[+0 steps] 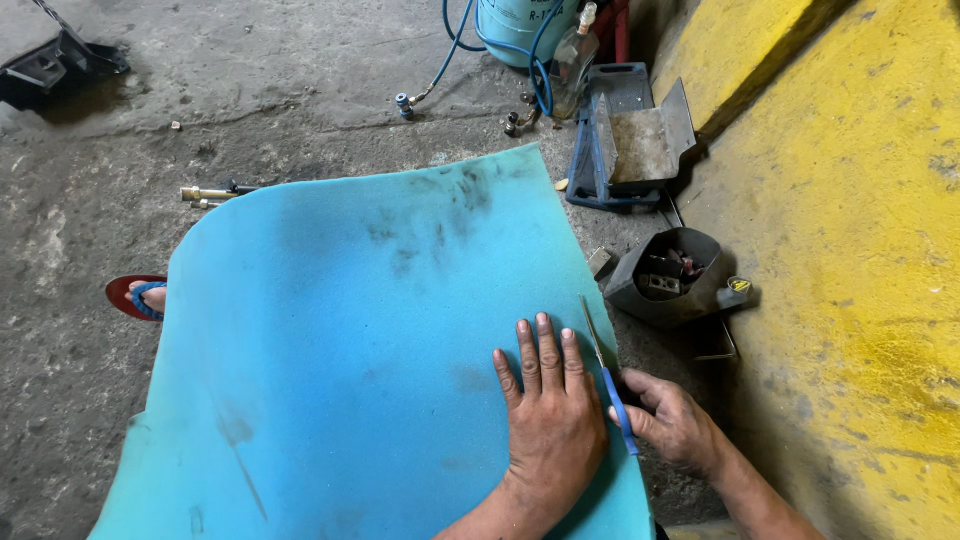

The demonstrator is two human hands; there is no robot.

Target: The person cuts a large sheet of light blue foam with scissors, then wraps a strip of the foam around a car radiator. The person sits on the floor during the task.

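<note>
A big sheet of blue-green foam (350, 330) lies over the concrete floor, smudged with dark marks near its far edge. My left hand (548, 420) presses flat on the foam near its right edge, fingers together and pointing away from me. My right hand (672, 422) grips a blue-handled cutting tool (608, 380), scissors or a knife, whose thin metal blade runs along the foam's right edge, just beside my left fingers.
A yellow wall (850, 250) rises on the right. Beside it sit a dark container of small parts (668, 278) and a blue metal toolbox (632, 140). A pale blue gas cylinder (515, 25) with blue hoses stands at the top. A sandalled foot (140, 295) shows at left.
</note>
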